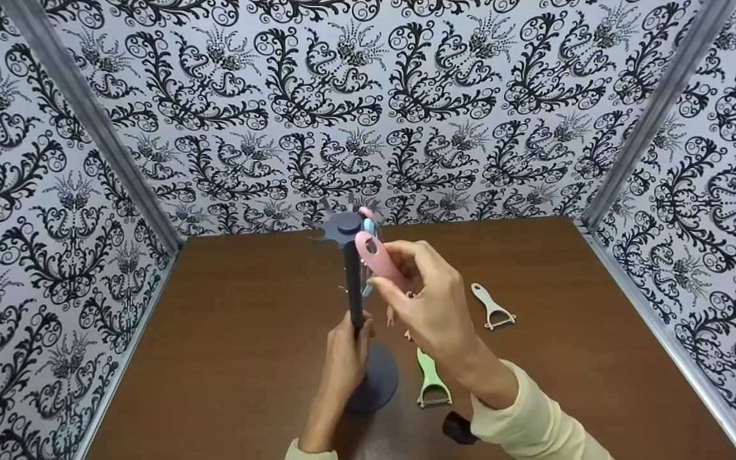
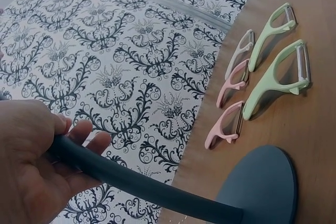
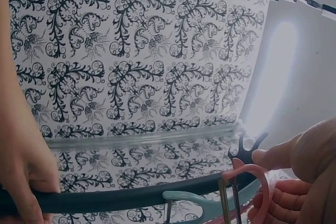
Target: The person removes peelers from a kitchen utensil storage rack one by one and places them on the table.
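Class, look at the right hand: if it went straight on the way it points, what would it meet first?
Probably the stand's hooked top: the right hand points towards it with the held pink peeler leading. The light-blue peeler hanging there might be touched first, since depth is unclear.

The pink peeler (image 1: 379, 259) looks smooth plastic, the stand (image 1: 353, 287) matt, the tabletop (image 1: 234, 319) wood-grained.

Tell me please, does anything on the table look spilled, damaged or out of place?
Nothing looks spilled or damaged. One odd thing: the black object near the right sleeve in the head view. It matches neither the pink peeler in the right hand nor the green peeler nearby, and I cannot identify it.
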The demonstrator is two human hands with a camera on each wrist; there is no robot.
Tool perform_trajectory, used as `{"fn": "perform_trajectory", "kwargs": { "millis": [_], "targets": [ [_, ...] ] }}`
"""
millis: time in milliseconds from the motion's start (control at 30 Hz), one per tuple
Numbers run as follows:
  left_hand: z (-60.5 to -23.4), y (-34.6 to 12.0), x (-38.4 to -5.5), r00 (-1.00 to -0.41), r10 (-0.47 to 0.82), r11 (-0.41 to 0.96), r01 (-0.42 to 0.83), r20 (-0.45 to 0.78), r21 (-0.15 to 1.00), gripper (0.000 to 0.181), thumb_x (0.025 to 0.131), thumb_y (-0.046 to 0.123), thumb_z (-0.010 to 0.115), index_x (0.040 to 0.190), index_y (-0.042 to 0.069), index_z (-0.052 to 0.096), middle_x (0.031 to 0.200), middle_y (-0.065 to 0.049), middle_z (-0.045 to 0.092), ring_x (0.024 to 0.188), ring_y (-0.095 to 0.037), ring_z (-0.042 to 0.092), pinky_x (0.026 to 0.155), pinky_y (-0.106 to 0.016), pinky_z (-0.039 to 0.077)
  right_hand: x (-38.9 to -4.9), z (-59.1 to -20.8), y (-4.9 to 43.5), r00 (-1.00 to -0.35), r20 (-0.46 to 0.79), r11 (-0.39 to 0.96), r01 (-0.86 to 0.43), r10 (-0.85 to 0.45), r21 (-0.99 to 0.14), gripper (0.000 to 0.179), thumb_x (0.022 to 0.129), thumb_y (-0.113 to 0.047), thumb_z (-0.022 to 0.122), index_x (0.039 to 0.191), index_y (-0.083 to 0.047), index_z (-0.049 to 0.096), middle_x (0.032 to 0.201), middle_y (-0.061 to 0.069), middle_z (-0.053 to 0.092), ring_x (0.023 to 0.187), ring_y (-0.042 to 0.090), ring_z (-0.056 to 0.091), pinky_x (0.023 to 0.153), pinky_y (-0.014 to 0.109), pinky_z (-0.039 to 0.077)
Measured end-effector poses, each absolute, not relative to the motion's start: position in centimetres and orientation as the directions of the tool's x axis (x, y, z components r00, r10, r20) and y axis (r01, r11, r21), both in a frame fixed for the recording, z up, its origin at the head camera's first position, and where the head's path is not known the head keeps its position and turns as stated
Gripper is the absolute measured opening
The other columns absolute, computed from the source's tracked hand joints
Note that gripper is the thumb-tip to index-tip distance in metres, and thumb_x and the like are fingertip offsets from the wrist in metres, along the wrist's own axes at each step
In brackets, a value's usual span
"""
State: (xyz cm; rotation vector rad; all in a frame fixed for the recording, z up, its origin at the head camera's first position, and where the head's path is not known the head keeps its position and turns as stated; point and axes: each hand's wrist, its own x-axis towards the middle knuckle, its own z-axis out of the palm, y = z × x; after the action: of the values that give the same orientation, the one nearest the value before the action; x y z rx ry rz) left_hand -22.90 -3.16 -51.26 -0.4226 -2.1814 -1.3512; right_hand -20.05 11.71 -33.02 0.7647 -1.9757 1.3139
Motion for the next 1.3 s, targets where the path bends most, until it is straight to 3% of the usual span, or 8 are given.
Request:
{"fn": "perform_trajectory", "kwargs": {
  "millis": [167, 633, 867, 1133, 1300],
  "targets": [
    [-51.2, -3.3, -23.0, -0.811, -0.010, 0.447, 0.520, 0.585, 0.728, 0.008, 0.100, -0.003, 0.062, 0.098, 0.004, 0.063, 0.077, 0.002, 0.064, 0.066, -0.009, 0.056, 0.058, -0.028, 0.048, -20.0, -32.8, 11.7, -0.626, 0.772, 0.324, -0.758, -0.114, -0.566, 0.035, 0.084, -0.004, 0.086, 0.114, 0.001, 0.069, 0.094, 0.005, 0.066, 0.077, 0.016, 0.062, 0.063, 0.024, 0.052],
    [-51.1, -3.8, -23.2, -0.836, 0.005, 0.439, 0.496, 0.549, 0.750, 0.006, 0.103, 0.000, 0.060, 0.098, 0.002, 0.063, 0.078, -0.005, 0.067, 0.067, -0.020, 0.064, 0.060, -0.029, 0.049, -20.0, -32.7, 12.4, -0.636, 0.767, 0.297, -0.751, -0.086, -0.589, 0.037, 0.083, -0.004, 0.086, 0.115, 0.002, 0.068, 0.091, 0.006, 0.065, 0.070, 0.016, 0.062, 0.055, 0.022, 0.052],
    [-51.0, -4.0, -23.2, -0.851, 0.014, 0.426, 0.480, 0.525, 0.767, 0.006, 0.104, 0.003, 0.060, 0.100, 0.005, 0.063, 0.080, -0.005, 0.068, 0.073, -0.017, 0.067, 0.065, -0.033, 0.055, -20.6, -32.8, 13.7, -0.612, 0.789, 0.385, -0.742, -0.054, -0.549, 0.037, 0.081, -0.004, 0.088, 0.112, 0.001, 0.069, 0.091, 0.006, 0.066, 0.075, 0.017, 0.061, 0.063, 0.021, 0.050],
    [-51.0, -4.3, -23.1, -0.856, 0.032, 0.407, 0.483, 0.516, 0.775, 0.007, 0.105, 0.005, 0.058, 0.101, 0.002, 0.063, 0.082, -0.010, 0.070, 0.075, -0.025, 0.070, 0.068, -0.035, 0.056, -21.4, -33.3, 16.5, -0.679, 0.734, 0.402, -0.673, -0.004, -0.620, 0.037, 0.083, -0.006, 0.087, 0.115, 0.001, 0.069, 0.090, 0.007, 0.067, 0.075, 0.018, 0.062, 0.061, 0.021, 0.053],
    [-50.8, -4.4, -23.0, -0.864, 0.037, 0.398, 0.474, 0.502, 0.786, 0.007, 0.105, 0.004, 0.057, 0.101, 0.001, 0.062, 0.082, -0.012, 0.069, 0.075, -0.024, 0.069, 0.068, -0.035, 0.056, -22.0, -33.6, 18.4, -0.682, 0.731, 0.485, -0.632, 0.022, -0.605, 0.039, 0.080, -0.003, 0.088, 0.114, 0.004, 0.069, 0.094, 0.009, 0.070, 0.078, 0.018, 0.062, 0.070, 0.019, 0.051]
  ]
}}
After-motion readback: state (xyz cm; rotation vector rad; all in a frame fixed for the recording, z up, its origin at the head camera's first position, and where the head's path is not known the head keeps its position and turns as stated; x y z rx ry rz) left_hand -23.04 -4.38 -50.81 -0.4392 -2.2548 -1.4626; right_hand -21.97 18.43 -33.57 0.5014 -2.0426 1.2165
